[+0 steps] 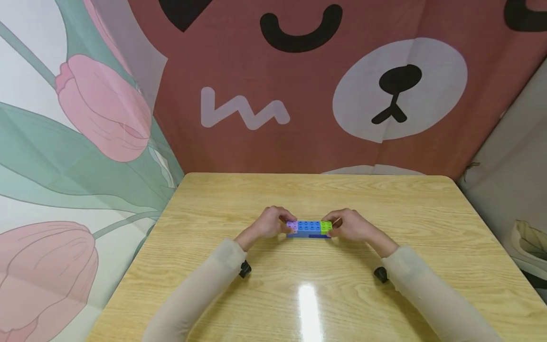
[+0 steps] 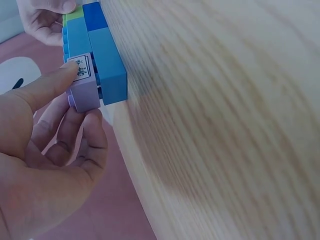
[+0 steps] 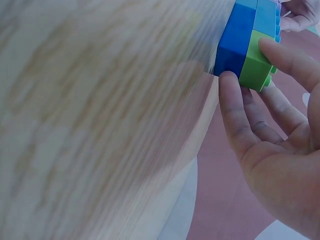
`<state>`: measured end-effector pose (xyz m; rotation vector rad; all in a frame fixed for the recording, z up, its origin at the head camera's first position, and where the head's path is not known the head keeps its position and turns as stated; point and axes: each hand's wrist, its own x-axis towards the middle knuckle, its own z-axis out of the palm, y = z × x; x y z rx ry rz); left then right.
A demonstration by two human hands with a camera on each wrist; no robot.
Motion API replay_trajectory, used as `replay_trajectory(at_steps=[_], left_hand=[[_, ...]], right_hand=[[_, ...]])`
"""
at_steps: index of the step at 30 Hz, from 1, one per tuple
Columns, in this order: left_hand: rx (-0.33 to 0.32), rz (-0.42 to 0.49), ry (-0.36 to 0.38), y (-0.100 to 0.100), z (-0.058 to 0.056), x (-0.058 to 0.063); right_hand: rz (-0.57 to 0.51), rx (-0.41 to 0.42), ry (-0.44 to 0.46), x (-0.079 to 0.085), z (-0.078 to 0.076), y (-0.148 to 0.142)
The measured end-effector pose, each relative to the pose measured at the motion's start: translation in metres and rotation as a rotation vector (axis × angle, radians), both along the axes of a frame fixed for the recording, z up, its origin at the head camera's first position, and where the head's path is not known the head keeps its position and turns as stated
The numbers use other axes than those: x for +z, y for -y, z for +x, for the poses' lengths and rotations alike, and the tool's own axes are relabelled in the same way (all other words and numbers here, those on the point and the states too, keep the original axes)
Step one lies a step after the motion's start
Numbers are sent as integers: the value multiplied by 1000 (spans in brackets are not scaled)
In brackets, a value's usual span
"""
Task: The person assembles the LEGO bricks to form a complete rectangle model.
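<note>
A low two-layer block of toy building bricks lies on the wooden table. On its top layer, a light blue brick (image 1: 309, 225) is in the middle, a purple brick (image 2: 86, 94) with a printed picture at the left end, and a lime green brick (image 3: 256, 62) at the right end. Underneath are a blue brick (image 2: 109, 65) and a dark blue brick (image 3: 233, 50). My left hand (image 1: 270, 222) pinches the purple brick; studs show in a narrow gap beneath it. With thumb and fingers, my right hand (image 1: 352, 224) grips the green brick, one fingertip touching the dark blue end.
The light wood table (image 1: 307, 194) reaches back to a red-brown cloth (image 1: 239, 152) with a bear face. A floral cloth (image 1: 102, 109) hangs at the left. Beyond the right table edge is a pale cloth (image 1: 508, 156).
</note>
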<state>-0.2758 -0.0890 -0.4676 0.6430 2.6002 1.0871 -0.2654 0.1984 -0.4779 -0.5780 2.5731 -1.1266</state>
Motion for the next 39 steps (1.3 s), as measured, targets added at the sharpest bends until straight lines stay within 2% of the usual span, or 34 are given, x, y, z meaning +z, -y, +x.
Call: replay_trajectory(at_steps=[6, 16, 24, 39], left_hand=[[3, -2, -16, 0, -1, -3], [23, -10, 0, -1, 1, -4], [11, -11, -32, -2, 1, -3], [6, -11, -14, 0, 2, -2]], right_hand=[[9, 2, -8, 0, 0, 0], [11, 6, -21, 0, 1, 1], [8, 0, -15, 2, 2, 1], [-15, -2, 11, 0, 1, 0]])
